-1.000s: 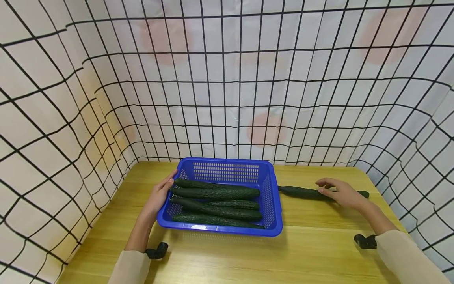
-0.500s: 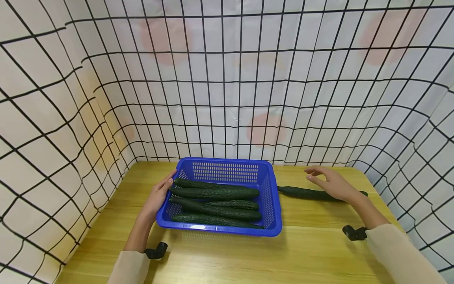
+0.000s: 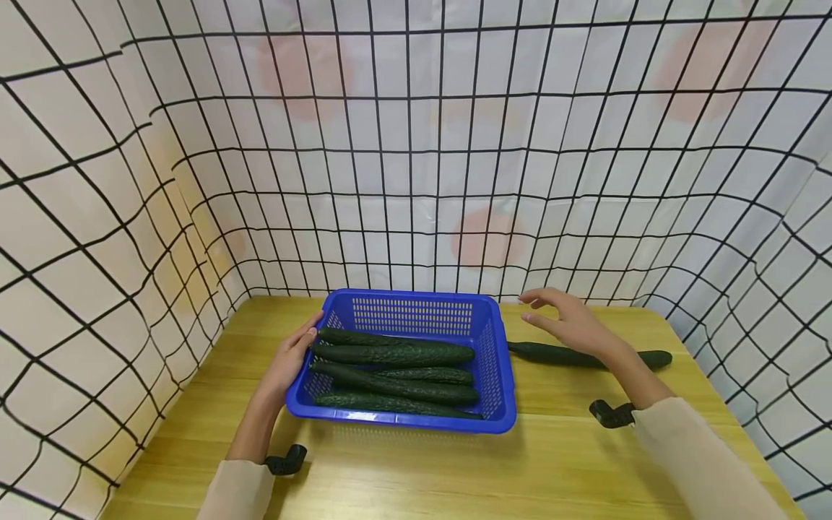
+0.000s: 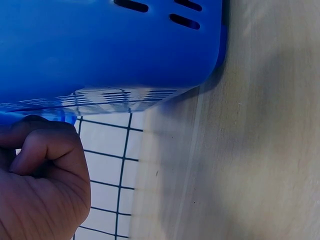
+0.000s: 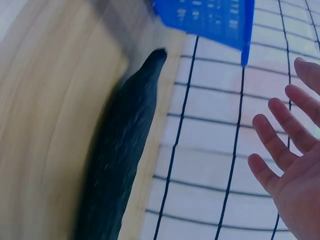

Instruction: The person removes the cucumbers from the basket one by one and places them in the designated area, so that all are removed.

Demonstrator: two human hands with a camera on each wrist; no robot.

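Observation:
A blue plastic basket (image 3: 403, 426) stands on the table with several dark green cucumbers (image 3: 396, 354) lying lengthwise in it. My left hand (image 3: 290, 361) grips its left rim; in the left wrist view the curled fingers (image 4: 55, 145) are at the basket's edge. To the right of the basket, a single cucumber (image 3: 546, 353) lies on the wood, its thin end close to the basket wall. My right hand (image 3: 572, 321) is over that cucumber with nothing in it, hiding part of its length. In the right wrist view its fingers (image 5: 270, 137) are spread, apart from the cucumber (image 5: 125, 140).
Beneath everything is a wooden table (image 3: 403, 477). A white sheet with a black wire grid (image 3: 416, 173) rises behind the table and along both sides. Dark cameras (image 3: 611, 414) are worn on both wrists.
My right hand has lifted off the single cucumber and moved left toward the basket, uncovering the cucumber's right end. The left hand and basket have stayed in place.

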